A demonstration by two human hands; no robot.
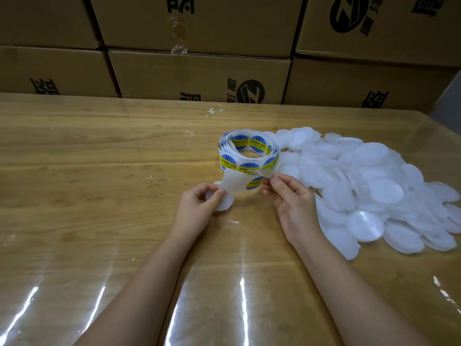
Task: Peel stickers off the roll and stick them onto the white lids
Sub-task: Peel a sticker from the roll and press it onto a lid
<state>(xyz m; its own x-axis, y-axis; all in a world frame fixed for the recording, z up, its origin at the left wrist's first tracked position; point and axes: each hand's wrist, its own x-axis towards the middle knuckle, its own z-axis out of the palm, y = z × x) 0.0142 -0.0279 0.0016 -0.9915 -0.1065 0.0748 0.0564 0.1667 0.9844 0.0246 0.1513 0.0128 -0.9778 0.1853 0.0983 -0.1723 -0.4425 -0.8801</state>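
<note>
Where our left hand (199, 204) grips: one white lid (223, 205), with the thumb pressing the backing strip (233, 184) against it.
Right hand (289, 193): we pinch the strip's edge, just beside a blue-and-yellow sticker (254, 184).
Sticker roll (249, 151): loosely coiled, standing on the tabletop (99, 151) just beyond our hands.
Lid pile (374, 186): heaped to our right, near the roll.
Cardboard boxes (199, 71): stacked behind.

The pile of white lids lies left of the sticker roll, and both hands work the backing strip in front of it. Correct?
No. The head view shows the pile of white lids right of the sticker roll, not left. The left hand and right hand do work the backing strip in front of it.
</note>
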